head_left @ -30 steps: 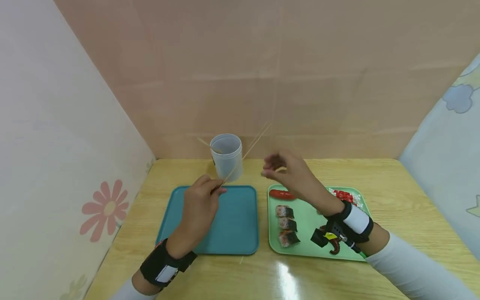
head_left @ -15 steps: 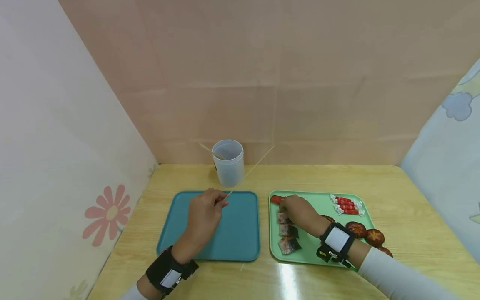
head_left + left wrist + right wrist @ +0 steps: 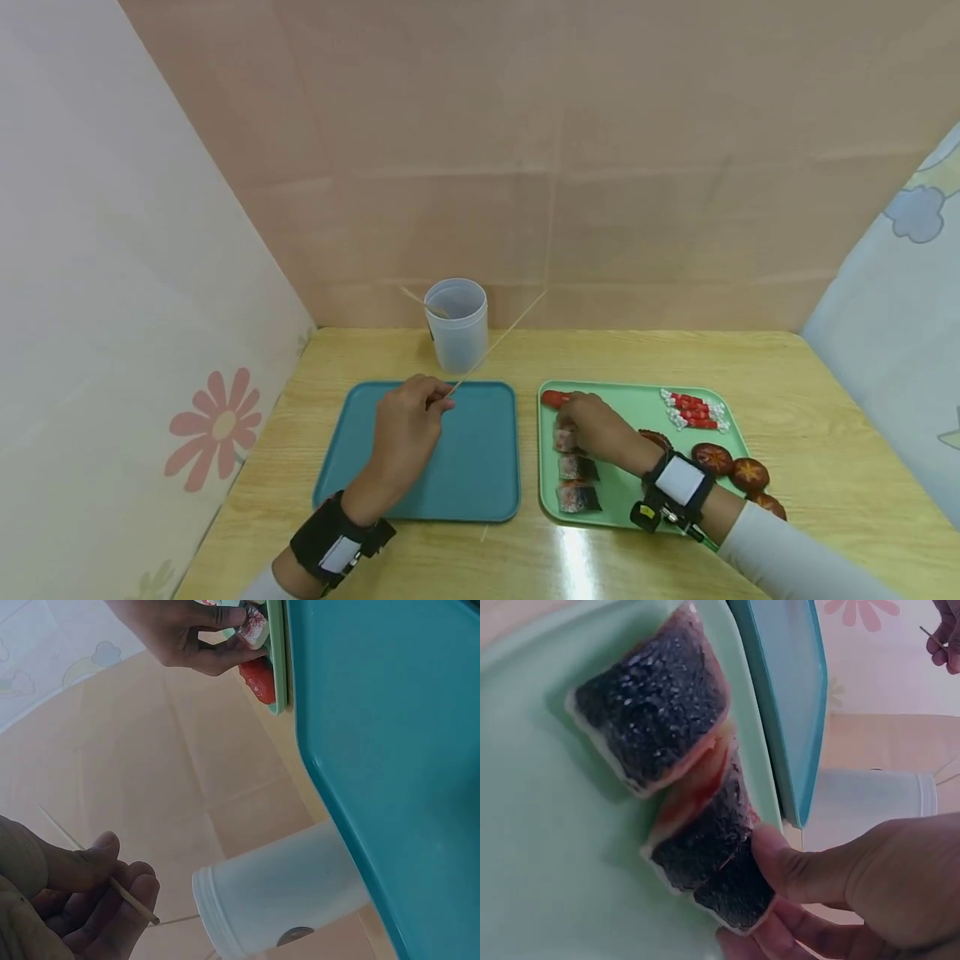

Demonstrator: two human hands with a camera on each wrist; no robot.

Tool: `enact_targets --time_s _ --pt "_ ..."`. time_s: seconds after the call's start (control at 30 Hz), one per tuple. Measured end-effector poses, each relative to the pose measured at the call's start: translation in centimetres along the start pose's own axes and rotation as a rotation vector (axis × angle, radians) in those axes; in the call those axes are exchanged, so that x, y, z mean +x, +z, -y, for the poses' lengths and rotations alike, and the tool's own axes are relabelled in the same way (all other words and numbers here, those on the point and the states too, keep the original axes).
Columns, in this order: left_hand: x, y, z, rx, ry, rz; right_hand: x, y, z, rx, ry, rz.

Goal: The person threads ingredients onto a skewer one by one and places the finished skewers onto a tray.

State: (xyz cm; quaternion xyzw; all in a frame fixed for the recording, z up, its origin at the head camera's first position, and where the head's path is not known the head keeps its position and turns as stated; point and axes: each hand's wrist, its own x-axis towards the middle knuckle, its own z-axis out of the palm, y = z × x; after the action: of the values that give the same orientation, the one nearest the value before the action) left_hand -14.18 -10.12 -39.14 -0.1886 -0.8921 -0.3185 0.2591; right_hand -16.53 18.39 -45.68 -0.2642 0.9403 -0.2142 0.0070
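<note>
My left hand (image 3: pixel 405 425), above the blue tray (image 3: pixel 472 454), pinches a thin wooden skewer (image 3: pixel 498 340) between thumb and fingers. The skewer slants up and to the right. Over the left side of the green tray (image 3: pixel 617 487), my right hand (image 3: pixel 603 432) grips a chunk of fish (image 3: pixel 739 892) with dark skin, thumb on one side and fingers on the other. The right wrist view shows two more fish chunks (image 3: pixel 656 701) in line with it. A red sausage (image 3: pixel 553 399) lies just beyond the right hand, partly covered by it.
Behind the blue tray stands a whitish plastic cup (image 3: pixel 461 346) with a stick (image 3: pixel 418 300) leaning out. Red-and-white pieces (image 3: pixel 697 411) lie at the green tray's back right. Round brown mushroom caps (image 3: pixel 712 457) and a tentacle-like piece (image 3: pixel 657 439) are near my right wrist.
A second ago my right hand was raised above the green tray with nothing in it; it has come down to the fish and grips the farthest chunk. My left hand keeps the skewer.
</note>
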Motion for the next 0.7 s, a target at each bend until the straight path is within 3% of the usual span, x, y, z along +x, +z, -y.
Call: enact_targets --time_s 0.13,0.2,0.27,0.33,0.43,0.47,0.57,0.7 --pt "0.0 -0.1 0.1 0.001 0.005 -0.001 0.3 -1.0 0.3 0.099 0.042 -0.014" --pt "-0.1 -0.1 0.2 -0.003 0.007 0.003 0.7 -2.4 0.4 0.192 0.113 -0.049" --pt "-0.1 -0.1 0.2 -0.005 0.014 0.008 1.3 -4.4 0.6 0.376 0.178 -0.105" --pt "-0.2 0.0 0.3 -0.008 0.029 0.011 2.1 -6.9 0.9 0.629 0.222 -0.142" --pt "-0.4 0.2 0.5 0.004 0.059 0.003 2.7 -10.1 1.6 1.021 0.263 -0.163" --pt "-0.5 0.2 0.6 0.009 0.068 -0.002 2.8 -10.9 1.8 1.103 0.271 -0.164" --pt "-0.6 0.5 0.7 0.025 0.092 -0.015 2.9 -12.1 2.4 1.227 0.270 -0.156" --pt "-0.8 0.6 0.7 0.035 0.094 -0.023 3.0 -12.6 2.8 1.269 0.253 -0.158"
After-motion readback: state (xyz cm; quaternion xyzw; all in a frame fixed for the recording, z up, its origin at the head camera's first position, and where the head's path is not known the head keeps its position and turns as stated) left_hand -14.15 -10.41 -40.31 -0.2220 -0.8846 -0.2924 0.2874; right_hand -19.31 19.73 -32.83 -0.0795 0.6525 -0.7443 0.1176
